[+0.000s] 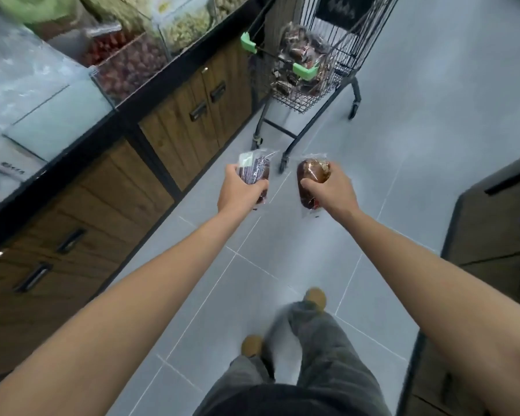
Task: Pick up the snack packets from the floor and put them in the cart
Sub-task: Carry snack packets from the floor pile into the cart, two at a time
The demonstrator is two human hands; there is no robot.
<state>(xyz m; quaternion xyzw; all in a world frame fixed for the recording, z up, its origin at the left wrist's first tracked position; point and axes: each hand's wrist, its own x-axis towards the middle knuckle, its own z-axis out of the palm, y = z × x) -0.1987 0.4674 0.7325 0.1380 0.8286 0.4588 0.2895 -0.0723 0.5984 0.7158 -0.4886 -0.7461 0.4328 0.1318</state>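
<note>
- We carry one snack packet gripped in our left hand, another packet in our right hand.
- Next, we judge: reach the cart ahead, release both inside.

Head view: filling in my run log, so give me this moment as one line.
left hand grips clear-wrapped dark snack packet | right hand grips clear-wrapped brown snack packet | black wire cart ahead, wrapped packets inside

Left packet, right packet (brown, aloft)
</note>
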